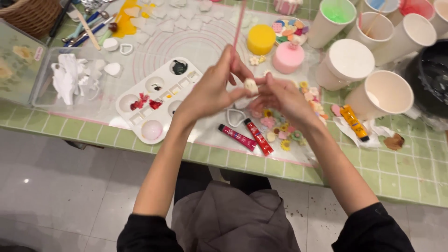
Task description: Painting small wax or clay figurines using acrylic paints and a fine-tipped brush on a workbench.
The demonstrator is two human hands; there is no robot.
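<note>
Both hands are meeting above the table's front edge: left hand and right hand are pinching one small white piece; left is also gripping a pink stick. Two red tubes (one yellow tube rightward), six cups at the right edge.

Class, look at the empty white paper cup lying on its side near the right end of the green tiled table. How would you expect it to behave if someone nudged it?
The paper cup lies on its side, so it would probably roll, curving because it tapers. It looks empty and thin-walled, so likely light and easily squashed. The yellow tube beside it might stop it.
</note>
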